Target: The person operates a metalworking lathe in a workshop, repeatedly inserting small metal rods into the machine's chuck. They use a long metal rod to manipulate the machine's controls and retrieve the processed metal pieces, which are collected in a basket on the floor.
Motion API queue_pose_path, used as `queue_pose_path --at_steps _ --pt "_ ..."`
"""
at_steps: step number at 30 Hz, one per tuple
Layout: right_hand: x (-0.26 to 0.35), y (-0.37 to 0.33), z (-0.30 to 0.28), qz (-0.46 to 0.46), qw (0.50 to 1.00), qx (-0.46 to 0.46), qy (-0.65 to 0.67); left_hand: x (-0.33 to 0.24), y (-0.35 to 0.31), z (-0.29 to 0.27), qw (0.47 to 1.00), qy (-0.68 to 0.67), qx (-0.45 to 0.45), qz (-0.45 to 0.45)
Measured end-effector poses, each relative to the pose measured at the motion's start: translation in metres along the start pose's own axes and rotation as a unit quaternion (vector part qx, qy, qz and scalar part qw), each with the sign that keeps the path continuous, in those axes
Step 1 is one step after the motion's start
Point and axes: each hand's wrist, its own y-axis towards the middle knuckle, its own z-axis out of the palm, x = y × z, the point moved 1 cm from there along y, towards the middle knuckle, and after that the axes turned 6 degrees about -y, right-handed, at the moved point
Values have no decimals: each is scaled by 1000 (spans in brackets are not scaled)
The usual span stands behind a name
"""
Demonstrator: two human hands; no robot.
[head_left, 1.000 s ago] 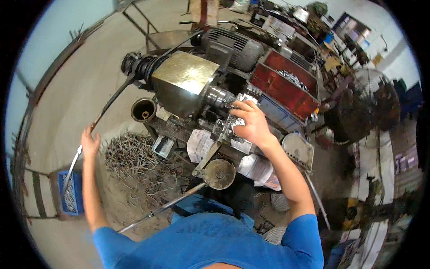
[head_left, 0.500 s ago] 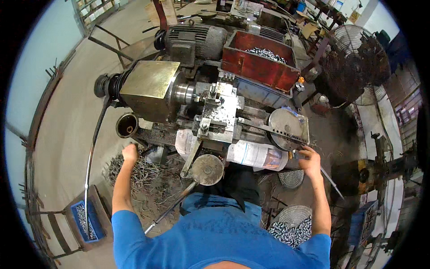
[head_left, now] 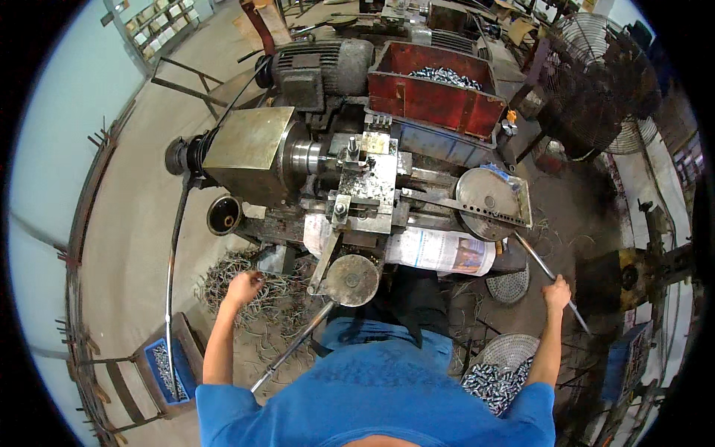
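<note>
The right hand [head_left: 556, 293] is clamped on the metal rod [head_left: 535, 259] slanting below the right disc [head_left: 484, 201]. The left hand [head_left: 243, 288] curls over metal scrap [head_left: 274, 299] (whether gripping anything, I cannot tell). Between the 2 hands stands another disc [head_left: 353, 281].

A caged fan [head_left: 599, 86] is positioned at upper right; a rack of pale items [head_left: 162, 27] is shown near the bluish wall [head_left: 67, 97].

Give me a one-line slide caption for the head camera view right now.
Right hand gripping a metal rod beside the lathe, left hand over tangled metal shavings.
</note>
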Motion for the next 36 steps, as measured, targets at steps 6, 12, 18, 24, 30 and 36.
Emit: queue_pose_path --at_steps 6,12,18,24,30,36 --pt "29 -115 -32 -23 995 34 92 -100 -101 -2 950 -269 153 39" --pt "90 -194 -78 67 957 98 264 -157 -124 38 991 -75 106 18" --pt "102 -203 -93 60 944 102 308 -161 -119 36 992 -61 81 71" --pt "110 -201 -113 57 918 128 371 -155 -119 39 990 -100 63 77" --pt "46 -141 -61 2 991 31 128 -144 -118 47 990 -83 80 86" --pt "10 8 -20 136 989 23 -54 -155 -109 33 946 -214 237 50"
